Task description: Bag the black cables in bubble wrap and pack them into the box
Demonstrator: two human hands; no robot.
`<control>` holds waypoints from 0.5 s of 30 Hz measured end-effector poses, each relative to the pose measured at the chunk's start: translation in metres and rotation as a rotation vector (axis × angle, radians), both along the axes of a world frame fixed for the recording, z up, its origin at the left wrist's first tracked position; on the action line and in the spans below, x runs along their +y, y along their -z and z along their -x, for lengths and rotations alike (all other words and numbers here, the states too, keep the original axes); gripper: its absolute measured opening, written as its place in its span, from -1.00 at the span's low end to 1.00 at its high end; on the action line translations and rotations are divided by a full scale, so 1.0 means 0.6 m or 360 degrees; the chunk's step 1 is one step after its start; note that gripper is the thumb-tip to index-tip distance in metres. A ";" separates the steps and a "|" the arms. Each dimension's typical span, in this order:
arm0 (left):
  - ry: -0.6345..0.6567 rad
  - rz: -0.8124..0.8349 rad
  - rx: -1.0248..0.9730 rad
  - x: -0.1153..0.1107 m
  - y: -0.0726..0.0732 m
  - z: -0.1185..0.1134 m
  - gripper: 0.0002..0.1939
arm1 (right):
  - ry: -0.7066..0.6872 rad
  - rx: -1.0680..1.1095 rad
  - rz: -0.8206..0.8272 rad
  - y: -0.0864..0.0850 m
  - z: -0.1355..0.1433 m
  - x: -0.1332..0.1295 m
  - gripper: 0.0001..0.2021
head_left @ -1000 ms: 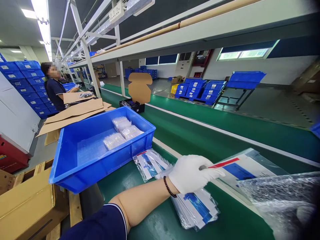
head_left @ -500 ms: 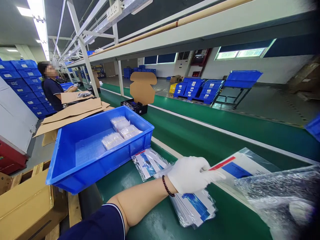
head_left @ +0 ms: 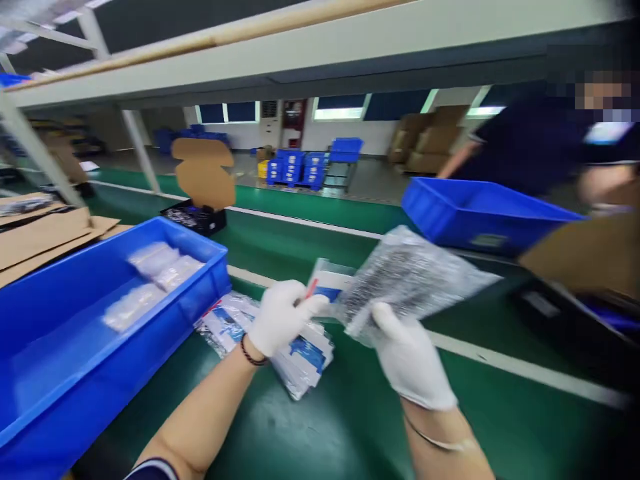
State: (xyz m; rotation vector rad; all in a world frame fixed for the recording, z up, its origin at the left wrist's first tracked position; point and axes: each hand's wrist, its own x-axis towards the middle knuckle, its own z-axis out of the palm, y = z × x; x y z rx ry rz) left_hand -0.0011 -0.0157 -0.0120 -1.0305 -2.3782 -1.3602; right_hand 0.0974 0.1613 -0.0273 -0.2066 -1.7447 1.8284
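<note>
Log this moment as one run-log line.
left hand: holds card sleeve | right hand: holds bubble bag | sleeve stack on belt

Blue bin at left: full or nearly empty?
Nearly empty. The blue bin holds only a few clear packets near its far corner; most of its floor is bare.

We are pinching a white and blue packet (head_left: 327, 288) in our gloved left hand (head_left: 280, 317) and gripping a bubble bag (head_left: 405, 280) in our right hand (head_left: 410, 357), both hovering above the stack of packets (head_left: 295, 357) lying on the green table (head_left: 320, 433) beside the blue bin (head_left: 90, 373).
</note>
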 end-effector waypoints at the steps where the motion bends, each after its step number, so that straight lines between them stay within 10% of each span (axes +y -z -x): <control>1: 0.0014 0.0004 0.0033 -0.001 0.002 0.000 -0.50 | -0.0040 0.0003 0.0046 -0.001 0.000 -0.004 -0.59; 15: 0.0001 0.0152 0.0362 -0.013 0.020 0.007 -0.43 | -0.0243 0.0098 0.0196 -0.032 -0.011 -0.029 -0.53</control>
